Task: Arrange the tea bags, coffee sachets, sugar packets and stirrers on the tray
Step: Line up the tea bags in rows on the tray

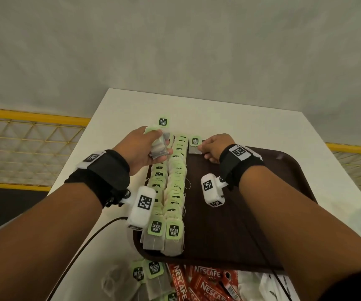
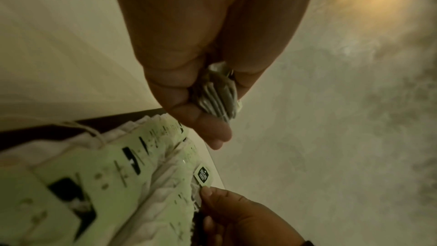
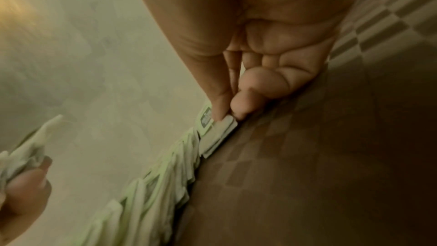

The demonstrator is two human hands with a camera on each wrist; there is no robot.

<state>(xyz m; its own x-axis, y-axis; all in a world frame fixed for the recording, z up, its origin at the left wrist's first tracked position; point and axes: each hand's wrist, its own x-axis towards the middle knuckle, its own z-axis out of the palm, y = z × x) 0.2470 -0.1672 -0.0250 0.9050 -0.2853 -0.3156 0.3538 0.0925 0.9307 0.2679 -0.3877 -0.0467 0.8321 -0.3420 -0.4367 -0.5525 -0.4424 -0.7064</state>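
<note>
Starting a third row: right hand point(image 1: 215, 148) is pinching one tea bag point(image 1: 195, 146) onto the tray point(image 1: 284, 170) beside two full rows point(image 1: 171, 187); left hand point(image 1: 144, 151) is gripping a reserve bundle point(image 1: 159, 148), apparently for feeding.

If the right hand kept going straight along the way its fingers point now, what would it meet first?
The right hand pinches a single tea bag at the tray's far edge, fingers pointing left. Straight on, it would probably first meet the far end of the nearer tea bag row, though depth is unclear.
</note>
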